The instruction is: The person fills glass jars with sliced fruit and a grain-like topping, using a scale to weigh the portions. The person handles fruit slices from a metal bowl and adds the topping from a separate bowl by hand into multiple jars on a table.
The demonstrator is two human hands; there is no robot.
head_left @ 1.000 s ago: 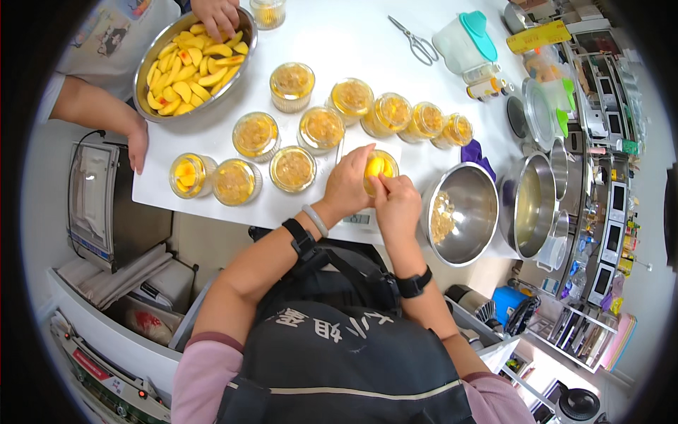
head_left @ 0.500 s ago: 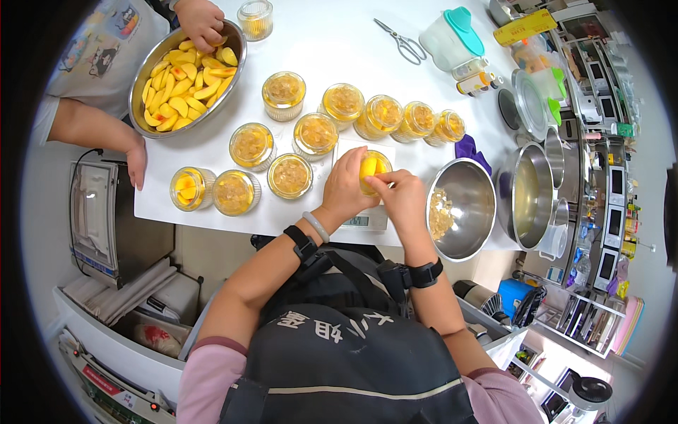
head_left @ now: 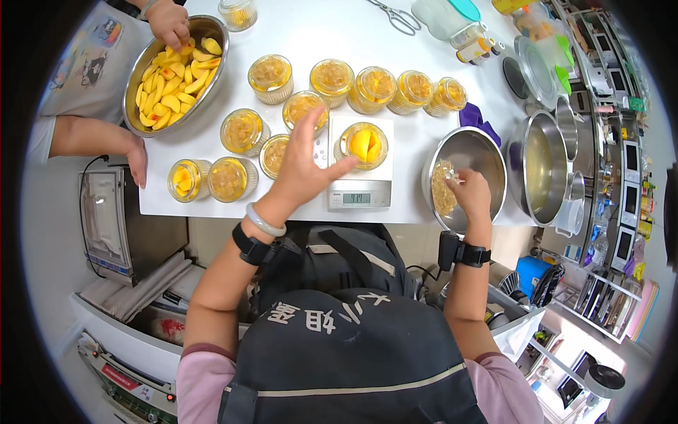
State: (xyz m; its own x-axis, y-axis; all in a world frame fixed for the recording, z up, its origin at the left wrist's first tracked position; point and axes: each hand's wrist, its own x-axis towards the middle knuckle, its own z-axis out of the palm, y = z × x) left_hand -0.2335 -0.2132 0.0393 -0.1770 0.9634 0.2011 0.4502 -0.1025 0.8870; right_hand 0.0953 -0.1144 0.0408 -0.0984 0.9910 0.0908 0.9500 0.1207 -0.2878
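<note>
My left hand (head_left: 300, 164) hovers with its fingers spread beside a glass jar (head_left: 380, 157) of yellow peach slices (head_left: 362, 145), not gripping it. That jar stands on a digital kitchen scale (head_left: 382, 193) with a lit display. Over to the right, my right hand (head_left: 472, 192) reaches into a steel bowl (head_left: 487, 157), its fingertips pinched at translucent amber jelly-like pieces (head_left: 443, 189). Filled jars (head_left: 244, 132) topped with similar pieces stand left of and behind the scale. One jar (head_left: 187, 181) at the front left shows peach slices on top.
At the far left, another person's hand (head_left: 169, 27) is at a large steel bowl (head_left: 131, 106) of peach slices. A pot of pale liquid (head_left: 540, 166) stands right of my bowl, near a purple cloth (head_left: 480, 124). Scissors (head_left: 397, 15) and a lidded pitcher (head_left: 436, 18) lie farther back.
My left hand has let go of the jar and opened. My right hand has moved from the jar's mouth into the steel bowl. The scale now shows in full.
</note>
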